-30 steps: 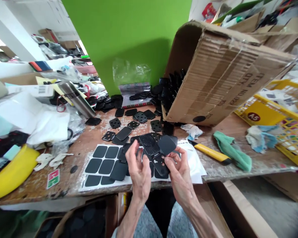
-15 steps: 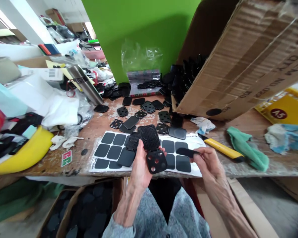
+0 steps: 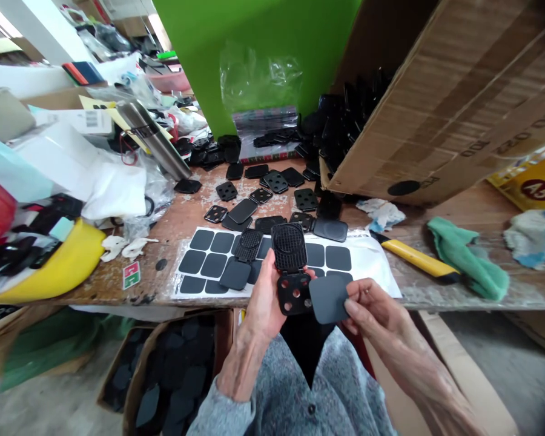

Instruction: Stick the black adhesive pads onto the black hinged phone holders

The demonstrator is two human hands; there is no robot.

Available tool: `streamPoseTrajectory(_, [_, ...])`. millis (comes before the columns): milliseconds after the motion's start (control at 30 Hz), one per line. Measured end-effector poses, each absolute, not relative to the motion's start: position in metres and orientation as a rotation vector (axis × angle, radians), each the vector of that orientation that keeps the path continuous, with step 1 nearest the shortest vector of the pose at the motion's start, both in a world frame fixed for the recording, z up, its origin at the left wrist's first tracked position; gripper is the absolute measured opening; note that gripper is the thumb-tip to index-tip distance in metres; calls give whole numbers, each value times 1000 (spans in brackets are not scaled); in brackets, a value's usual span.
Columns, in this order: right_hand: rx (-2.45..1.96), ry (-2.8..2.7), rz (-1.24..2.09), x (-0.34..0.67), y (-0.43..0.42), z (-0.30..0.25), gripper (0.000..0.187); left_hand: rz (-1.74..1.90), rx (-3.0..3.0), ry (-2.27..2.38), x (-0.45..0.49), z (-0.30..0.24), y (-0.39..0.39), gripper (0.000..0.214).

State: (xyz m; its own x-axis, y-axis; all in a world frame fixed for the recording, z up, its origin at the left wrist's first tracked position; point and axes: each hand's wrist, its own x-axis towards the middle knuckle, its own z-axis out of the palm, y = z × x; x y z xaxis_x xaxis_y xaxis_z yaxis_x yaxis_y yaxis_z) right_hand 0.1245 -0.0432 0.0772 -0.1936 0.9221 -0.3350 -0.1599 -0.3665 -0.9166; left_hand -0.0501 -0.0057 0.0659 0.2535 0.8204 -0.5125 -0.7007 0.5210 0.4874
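Open hinged black case (image 3: 289, 251) and dark square pad (image 3: 327, 300), close together between the fingers.
The left hand (image 3: 264, 298) grasps the case, its ridged half jutting beyond the fingertips; the right hand (image 3: 378, 310) pinches the pad along one edge. Held only there, the pad could twist or drop if that pinch loosens.

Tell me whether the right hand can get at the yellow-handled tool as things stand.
Probably yes: the yellow-handled tool lies beyond the right hand, uncovered, with nothing standing between them. That hand pinches a dark square pad, though, so its grip would likely need freeing first.
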Motion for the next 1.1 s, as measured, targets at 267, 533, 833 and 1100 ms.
streamPoseTrajectory(267, [-1249, -916, 1742, 112, -44, 64, 20, 1010, 187, 914, -46, 68, -6, 54])
streamPoseTrajectory(533, [-1229, -878, 1670, 86, -42, 64, 22, 1067, 101, 924, -42, 61, -8, 50])
streamPoseTrajectory(833, [-1252, -921, 1679, 83, -44, 56, 20, 1060, 101, 951, -42, 58, -9, 50])
streamPoseTrajectory(1100, [-1266, -892, 1647, 80, -43, 54, 19, 1083, 119, 936, -42, 56, -9, 47])
